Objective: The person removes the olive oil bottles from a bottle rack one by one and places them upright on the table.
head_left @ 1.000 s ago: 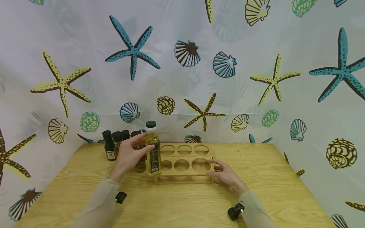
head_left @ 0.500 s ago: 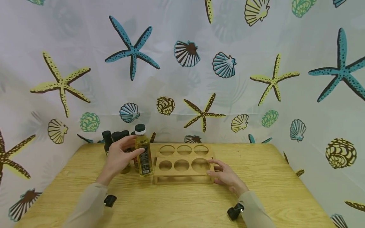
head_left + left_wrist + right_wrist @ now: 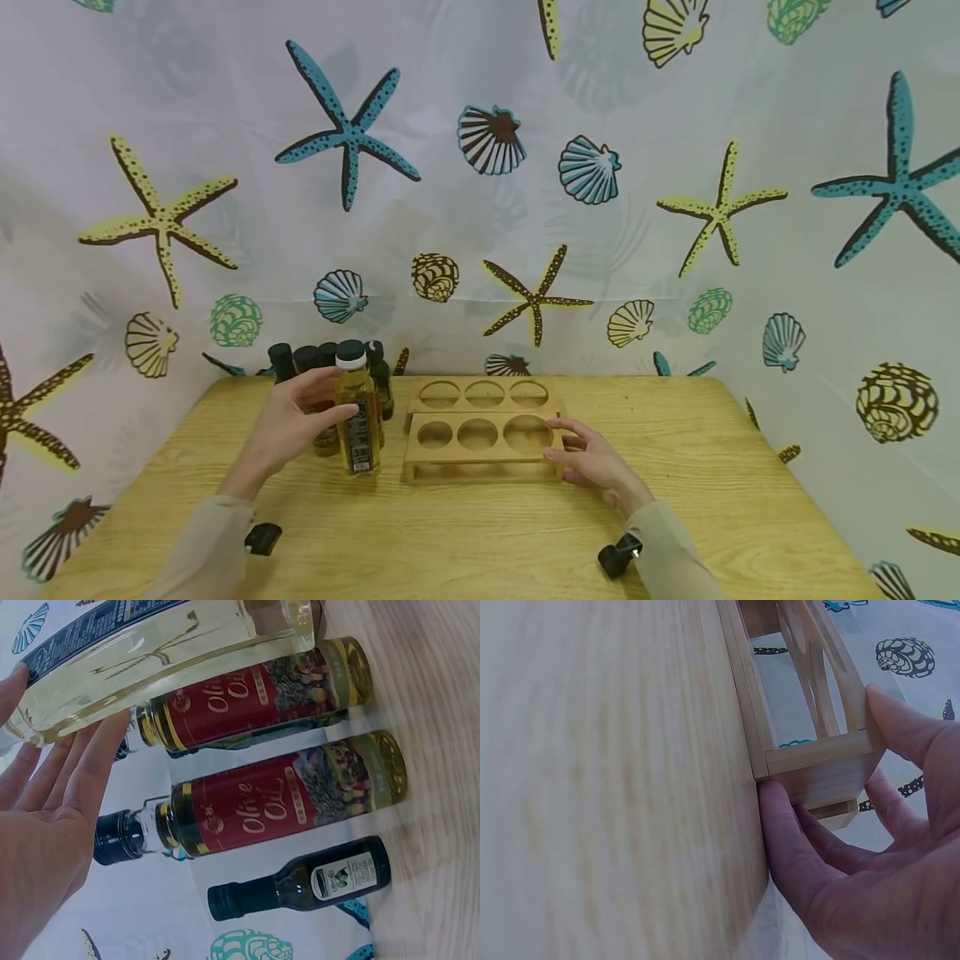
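Observation:
In the head view my left hand (image 3: 288, 421) holds a clear bottle of yellow oil (image 3: 360, 427) with a dark green cap, thumb on one side and fingers on the other. The bottle is upright, left of a two-tier wooden bottle rack (image 3: 480, 457) with round holes. The left wrist view shows the fingers near the bottle's shoulder, beside two red-labelled olive oil bottles (image 3: 244, 799) and a small dark bottle (image 3: 330, 877). My right hand (image 3: 600, 467) grips the rack's right end; in the right wrist view its fingers press the wooden end panel (image 3: 829, 778).
Several dark-capped bottles (image 3: 306, 358) stand together at the back left, partly behind my left hand. Another dark bottle (image 3: 382, 383) stands behind the held one. A patterned curtain (image 3: 480, 208) rises behind the wooden table (image 3: 480, 542) and along its sides.
My left hand has carried the oil bottle left and downward, away from the rack's left end to in front of the other bottles. The right hand and the rack have stayed put.

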The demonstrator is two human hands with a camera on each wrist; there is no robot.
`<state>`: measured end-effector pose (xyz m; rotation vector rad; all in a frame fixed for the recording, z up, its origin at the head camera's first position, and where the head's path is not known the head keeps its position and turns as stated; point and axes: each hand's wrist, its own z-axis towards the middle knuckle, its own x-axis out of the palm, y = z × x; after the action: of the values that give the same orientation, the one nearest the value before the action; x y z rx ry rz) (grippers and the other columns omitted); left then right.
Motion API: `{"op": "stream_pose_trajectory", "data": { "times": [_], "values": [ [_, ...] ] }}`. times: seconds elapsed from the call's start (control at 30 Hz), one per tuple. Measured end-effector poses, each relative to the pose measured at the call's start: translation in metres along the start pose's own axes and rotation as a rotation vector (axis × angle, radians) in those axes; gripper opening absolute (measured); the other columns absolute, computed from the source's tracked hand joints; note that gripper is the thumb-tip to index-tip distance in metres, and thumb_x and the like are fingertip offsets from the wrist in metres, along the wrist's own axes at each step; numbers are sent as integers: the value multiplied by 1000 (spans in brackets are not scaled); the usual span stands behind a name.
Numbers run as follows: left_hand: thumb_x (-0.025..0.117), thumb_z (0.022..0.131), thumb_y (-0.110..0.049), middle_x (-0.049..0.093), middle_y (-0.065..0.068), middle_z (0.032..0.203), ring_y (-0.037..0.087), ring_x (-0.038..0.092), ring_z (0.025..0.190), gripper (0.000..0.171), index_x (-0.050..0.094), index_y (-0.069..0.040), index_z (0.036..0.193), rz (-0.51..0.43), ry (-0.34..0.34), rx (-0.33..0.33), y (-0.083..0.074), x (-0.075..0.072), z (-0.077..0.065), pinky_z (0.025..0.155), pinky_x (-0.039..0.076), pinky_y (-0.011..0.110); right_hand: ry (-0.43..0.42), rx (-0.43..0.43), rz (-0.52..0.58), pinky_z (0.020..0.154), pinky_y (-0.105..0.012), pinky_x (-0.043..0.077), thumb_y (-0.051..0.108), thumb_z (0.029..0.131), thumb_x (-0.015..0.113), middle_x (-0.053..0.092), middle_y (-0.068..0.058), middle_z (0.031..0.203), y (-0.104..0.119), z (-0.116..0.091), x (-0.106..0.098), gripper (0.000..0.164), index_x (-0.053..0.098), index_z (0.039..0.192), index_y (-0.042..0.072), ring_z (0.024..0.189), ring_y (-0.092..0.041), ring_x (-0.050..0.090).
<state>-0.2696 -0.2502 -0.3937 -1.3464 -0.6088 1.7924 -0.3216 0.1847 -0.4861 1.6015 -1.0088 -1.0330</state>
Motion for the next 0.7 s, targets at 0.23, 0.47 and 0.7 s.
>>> {"op": "stream_pose_trajectory", "data": {
  "times": [0.23, 0.47, 0.7],
  "values": [
    [73, 88, -41, 54, 21, 141, 39, 57, 122, 73, 45, -10, 147, 19, 22, -32, 7, -8, -9, 94, 51, 55, 0, -2, 1, 94, -47, 53, 35, 85, 77, 31, -21, 156, 0, 1, 0, 62, 52, 141, 27, 142, -40, 33],
    [71, 89, -42, 50, 21, 144, 39, 54, 125, 77, 39, -8, 150, 13, 29, -68, 21, -12, -12, 96, 50, 53, -4, -5, 0, 94, -47, 53, 34, 84, 78, 31, -22, 155, 0, 0, 0, 63, 53, 141, 25, 141, -41, 35],
    [71, 90, -39, 49, 21, 145, 38, 54, 126, 76, 39, -6, 150, 0, 20, -69, 28, -21, -15, 91, 55, 29, -7, 5, -11, 95, -47, 53, 33, 85, 77, 33, -22, 154, 1, -1, 1, 61, 53, 141, 26, 141, -40, 35]
  ]
}}
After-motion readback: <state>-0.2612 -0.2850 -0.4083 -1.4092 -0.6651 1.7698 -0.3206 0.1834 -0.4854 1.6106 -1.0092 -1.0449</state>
